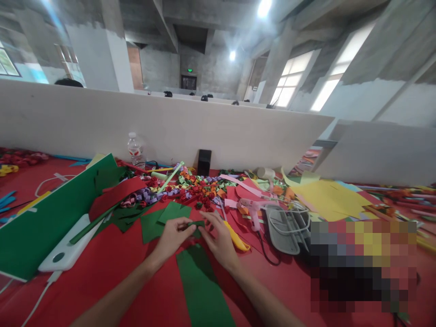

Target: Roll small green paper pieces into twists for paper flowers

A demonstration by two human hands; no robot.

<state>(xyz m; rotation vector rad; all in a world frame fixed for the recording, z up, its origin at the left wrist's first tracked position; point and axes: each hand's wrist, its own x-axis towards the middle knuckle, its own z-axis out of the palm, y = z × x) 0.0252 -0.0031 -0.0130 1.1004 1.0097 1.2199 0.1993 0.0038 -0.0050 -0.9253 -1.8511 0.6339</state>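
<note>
Paper strip [196,223], dark green and small, right there at mid-table, and the two hands are close together on it: left hand [174,232] pinching one end, right hand [220,236] at the other, though how firmly that side grips I cannot tell! Just below them, a long green sheet [204,290] over the red tabletop [150,290]; just beyond the left, overlapping green pieces [170,212]. Off the right, a curved yellow object [238,237], then a pink glue gun [253,211] beside a grey tray [279,234]. Farther out, curled paper bits [184,190] in many colours, a black phone [204,162] upright near the white partition [170,122], a clear bottle [135,147] to its left, and, far left, a green board [68,213] on edge.
</note>
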